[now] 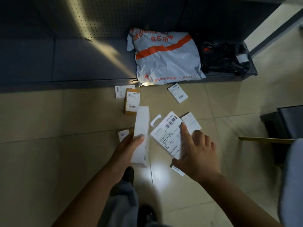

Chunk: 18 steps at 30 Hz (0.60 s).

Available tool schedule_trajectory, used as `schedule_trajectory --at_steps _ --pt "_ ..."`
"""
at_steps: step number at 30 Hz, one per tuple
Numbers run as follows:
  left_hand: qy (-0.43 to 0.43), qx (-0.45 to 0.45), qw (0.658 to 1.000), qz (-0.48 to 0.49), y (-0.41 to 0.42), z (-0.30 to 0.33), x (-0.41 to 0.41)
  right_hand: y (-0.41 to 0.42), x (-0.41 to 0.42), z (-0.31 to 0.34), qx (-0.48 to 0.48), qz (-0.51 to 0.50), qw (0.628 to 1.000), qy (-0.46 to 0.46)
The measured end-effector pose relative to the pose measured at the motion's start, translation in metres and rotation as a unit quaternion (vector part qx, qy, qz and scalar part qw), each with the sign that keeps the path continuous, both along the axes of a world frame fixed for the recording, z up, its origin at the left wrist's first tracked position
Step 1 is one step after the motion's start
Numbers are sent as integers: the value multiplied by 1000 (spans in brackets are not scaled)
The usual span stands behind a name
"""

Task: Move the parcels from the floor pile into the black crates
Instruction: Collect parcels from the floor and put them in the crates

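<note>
Head view, left hand (129,145): gripping tall white box (141,136) at nine o'clock.
Right hand (196,154): pinching labelled flat parcel (168,136).

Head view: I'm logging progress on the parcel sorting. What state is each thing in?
Left hand: grips the long white box, lifted.
Right hand: fingers on the flat white parcel.
Brown box: lying on the floor.
Small white box: lying on the floor.
Grey mailer bag: lying on the shelf base.

Grey mailer bag (167,58) with an orange stripe, white boxes (141,136), a brown parcel (131,102), beige floor tiles (49,115)
</note>
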<state>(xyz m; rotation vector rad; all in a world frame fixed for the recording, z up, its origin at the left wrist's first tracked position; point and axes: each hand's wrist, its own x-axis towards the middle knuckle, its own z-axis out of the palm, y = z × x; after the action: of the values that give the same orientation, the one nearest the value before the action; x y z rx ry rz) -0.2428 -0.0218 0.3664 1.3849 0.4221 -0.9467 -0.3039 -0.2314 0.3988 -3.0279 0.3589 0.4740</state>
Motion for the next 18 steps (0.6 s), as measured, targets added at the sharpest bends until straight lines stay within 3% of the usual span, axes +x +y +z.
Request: schedule_trajectory --at_steps 5,18 --pt "-35 17 999 -2 28 8 -89 20 -72 1 -19 88 994 -58" --pt "-117 235 963 66 173 17 -362 134 -300 0 -7 206 977 58"
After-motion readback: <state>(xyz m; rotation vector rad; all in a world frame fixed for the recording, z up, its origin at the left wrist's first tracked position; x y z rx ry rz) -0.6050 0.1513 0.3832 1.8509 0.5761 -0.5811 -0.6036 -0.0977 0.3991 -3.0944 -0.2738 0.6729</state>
